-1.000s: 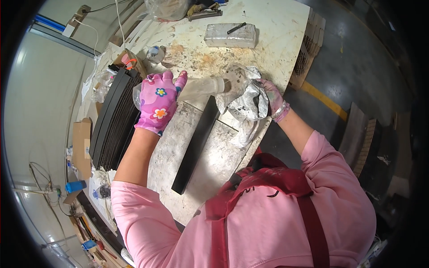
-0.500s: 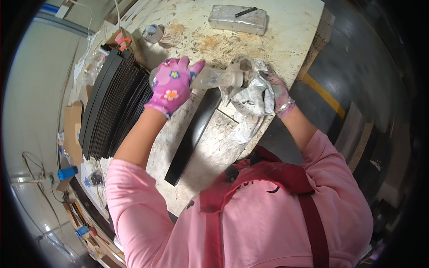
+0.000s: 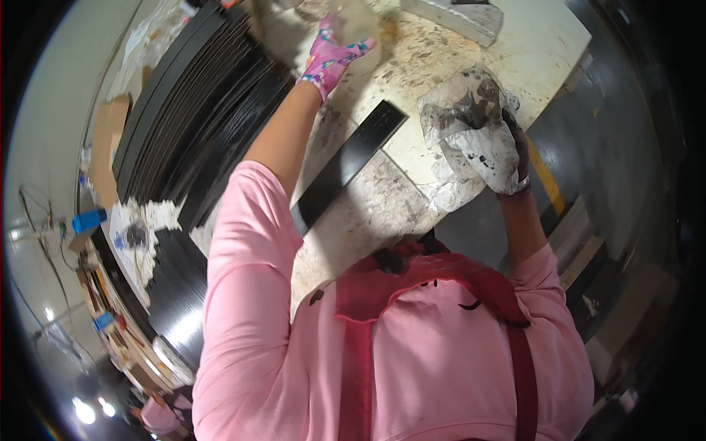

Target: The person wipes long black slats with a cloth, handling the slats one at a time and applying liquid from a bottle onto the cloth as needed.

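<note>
My left hand [image 3: 332, 60], in a pink flowered glove, reaches to the far side of the table. Its thumb and fingers are spread beside a translucent pale bottle [image 3: 357, 26], which is blurred and cut by the top edge. A crumpled white cloth [image 3: 482, 151] with dark stains hangs from my right hand [image 3: 518, 151], whose gloved fingers are closed on it and mostly hidden behind it. Between the two hands, a glossy black strip [image 3: 353, 162] lies slantwise on the table, its near end beside my left sleeve.
A long stack of black strips [image 3: 198, 95] stands along the left side, with more black pieces [image 3: 176, 287] nearer me. A wrapped pale block [image 3: 463, 20] sits at the far right of the stained table [image 3: 548, 44]. Another person's pink sleeve [image 3: 158, 415] shows at lower left.
My left hand has carried the bottle away from the cloth to the far side, and its fingers have spread. My right hand has drawn the cloth to the right, uncovering the strip's far end.
</note>
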Demonstrator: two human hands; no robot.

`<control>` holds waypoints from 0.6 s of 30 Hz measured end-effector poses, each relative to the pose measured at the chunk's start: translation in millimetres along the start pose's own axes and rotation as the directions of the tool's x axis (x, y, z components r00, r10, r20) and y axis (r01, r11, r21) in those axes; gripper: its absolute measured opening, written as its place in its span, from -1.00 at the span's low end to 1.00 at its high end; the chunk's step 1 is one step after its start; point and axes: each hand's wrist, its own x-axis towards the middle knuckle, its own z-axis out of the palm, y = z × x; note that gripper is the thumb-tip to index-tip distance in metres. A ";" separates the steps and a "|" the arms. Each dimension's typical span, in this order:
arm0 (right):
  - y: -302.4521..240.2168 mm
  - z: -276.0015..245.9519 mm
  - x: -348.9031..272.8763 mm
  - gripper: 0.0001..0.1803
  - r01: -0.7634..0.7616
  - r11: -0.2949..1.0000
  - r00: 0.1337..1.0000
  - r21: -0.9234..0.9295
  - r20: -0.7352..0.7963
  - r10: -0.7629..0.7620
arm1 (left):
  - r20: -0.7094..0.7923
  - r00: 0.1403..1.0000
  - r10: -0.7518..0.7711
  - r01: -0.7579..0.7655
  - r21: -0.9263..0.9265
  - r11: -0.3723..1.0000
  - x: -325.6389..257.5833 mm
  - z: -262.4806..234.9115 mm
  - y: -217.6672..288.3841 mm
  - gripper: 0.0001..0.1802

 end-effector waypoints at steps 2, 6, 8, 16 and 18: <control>25.4 27.6 0.4 -0.49 -0.134 0.976 0.985 0.170 0.135 0.111 | -0.024 0.998 0.053 -0.051 0.077 0.996 -13.2 -32.2 -37.2 0.07; 29.2 37.4 -0.8 -0.46 -0.178 0.984 0.984 0.031 -0.014 0.178 | -0.012 1.000 0.010 -0.013 -0.276 0.961 -123.1 -106.9 4.8 -0.43; 30.2 49.5 5.3 -0.49 -0.219 0.950 0.957 -0.221 -0.239 0.165 | -0.181 0.974 -0.136 0.069 -0.331 0.941 -202.9 -147.0 -5.1 -0.60; 61.6 99.4 53.1 -0.52 0.066 0.417 0.994 -0.906 0.097 0.054 | -0.427 0.779 -0.458 0.256 -0.450 0.855 -398.5 -98.8 -57.3 -0.10; 97.7 83.7 60.9 -0.36 0.086 0.014 0.995 -0.996 0.086 0.052 | -0.432 0.897 -0.092 0.205 0.224 0.953 -407.0 -100.5 -81.6 0.00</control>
